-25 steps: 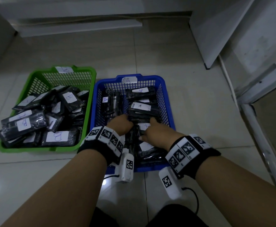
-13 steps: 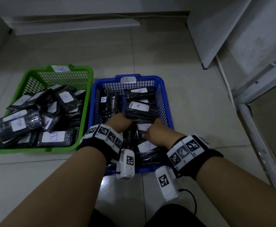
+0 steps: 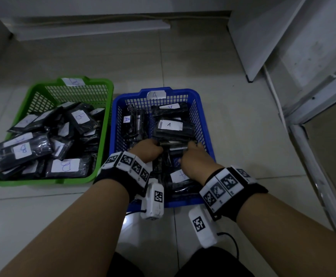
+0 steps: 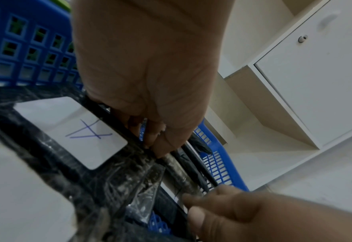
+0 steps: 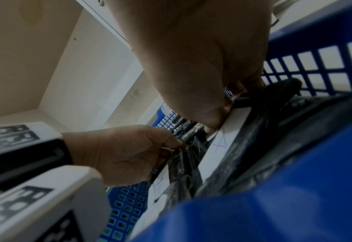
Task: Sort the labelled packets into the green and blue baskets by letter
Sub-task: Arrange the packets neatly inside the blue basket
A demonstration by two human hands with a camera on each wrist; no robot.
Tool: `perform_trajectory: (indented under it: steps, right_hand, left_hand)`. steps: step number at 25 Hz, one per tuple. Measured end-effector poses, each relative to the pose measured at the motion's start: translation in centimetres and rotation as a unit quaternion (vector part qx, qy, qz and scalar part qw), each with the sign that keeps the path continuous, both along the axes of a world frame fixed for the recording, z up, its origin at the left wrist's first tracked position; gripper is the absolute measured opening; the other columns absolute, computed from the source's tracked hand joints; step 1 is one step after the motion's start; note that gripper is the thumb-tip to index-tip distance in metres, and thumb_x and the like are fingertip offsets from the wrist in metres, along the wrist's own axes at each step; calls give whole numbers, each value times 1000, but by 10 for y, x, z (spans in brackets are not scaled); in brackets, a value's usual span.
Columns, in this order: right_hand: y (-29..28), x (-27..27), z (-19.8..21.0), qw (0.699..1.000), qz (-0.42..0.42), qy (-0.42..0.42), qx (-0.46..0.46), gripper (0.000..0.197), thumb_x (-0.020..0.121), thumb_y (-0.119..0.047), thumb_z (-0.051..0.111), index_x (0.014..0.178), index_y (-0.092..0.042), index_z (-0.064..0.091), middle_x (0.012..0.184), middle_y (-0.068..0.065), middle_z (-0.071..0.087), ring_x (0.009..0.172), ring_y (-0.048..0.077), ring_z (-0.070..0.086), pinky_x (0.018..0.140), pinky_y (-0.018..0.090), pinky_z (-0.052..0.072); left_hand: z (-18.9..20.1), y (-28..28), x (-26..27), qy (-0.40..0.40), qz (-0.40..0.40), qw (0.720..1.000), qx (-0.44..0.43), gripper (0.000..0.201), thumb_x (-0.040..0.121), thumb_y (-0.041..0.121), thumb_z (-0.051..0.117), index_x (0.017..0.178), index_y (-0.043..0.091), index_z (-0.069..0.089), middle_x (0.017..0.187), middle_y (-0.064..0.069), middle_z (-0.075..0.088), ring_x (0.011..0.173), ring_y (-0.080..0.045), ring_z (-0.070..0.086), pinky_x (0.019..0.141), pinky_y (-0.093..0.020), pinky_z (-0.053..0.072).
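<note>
On the floor [image 3: 233,136], two baskets side by side, touching: green basket [image 3: 103,124] at left with a tag marked B, blue basket [image 3: 206,124] at right with a tag marked A. In the green basket, a heap of black packets [image 3: 43,144], labels reading B where legible. In the blue basket, black packets [image 3: 173,126] labelled A. Both hands down inside the blue basket, near its middle. Left hand [image 3: 147,149] with fingers curled, grasping the left end of a dark packet [image 3: 173,144] lying crosswise on the pile. Right hand [image 3: 195,158] with fingers curled, gripping the right end of the same packet. Label of the held packet not legible. In the left wrist view, left fingers [image 4: 160,144] pinched on packet edges beside a label marked A [image 4: 71,131]. In the right wrist view, right fingers [image 5: 210,121] pressed against a white label at the packet's edge. White cabinet [image 3: 263,33] at upper right, well apart from the baskets.
</note>
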State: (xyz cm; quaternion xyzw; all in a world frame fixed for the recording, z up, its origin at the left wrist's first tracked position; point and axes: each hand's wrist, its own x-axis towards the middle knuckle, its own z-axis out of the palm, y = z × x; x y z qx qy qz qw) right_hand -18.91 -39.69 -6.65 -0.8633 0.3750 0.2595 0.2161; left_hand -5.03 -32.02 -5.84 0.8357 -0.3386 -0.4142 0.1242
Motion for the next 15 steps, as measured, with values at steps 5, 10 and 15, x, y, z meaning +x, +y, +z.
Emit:
perform_trajectory:
  steps: [5,10,15]
  right_hand:
    - [-5,9,0,999,45,3,24,32,100,-11,38,127,-3,54,133,17,51,117,29,52,98,32,45]
    - [-4,6,7,998,51,-15,34,39,101,-25,37,137,-13,44,143,16,38,124,31,44,96,34,39]
    - [-5,10,8,999,19,-36,31,39,97,-27,45,132,-10,50,141,13,35,119,31,49,99,37,44]
  left_hand:
    - [-2,1,1,16,1,1000,-2,39,93,24,50,128,10,53,125,-15,56,111,-27,54,83,-26,40]
    - [-12,3,7,56,55,996,-42,48,83,31,63,125,9,53,122,-11,60,107,-25,58,91,-29,46]
    - [-20,4,9,126,147,973,-127,93,62,34,76,141,21,28,132,-3,52,113,-23,56,98,-40,48]
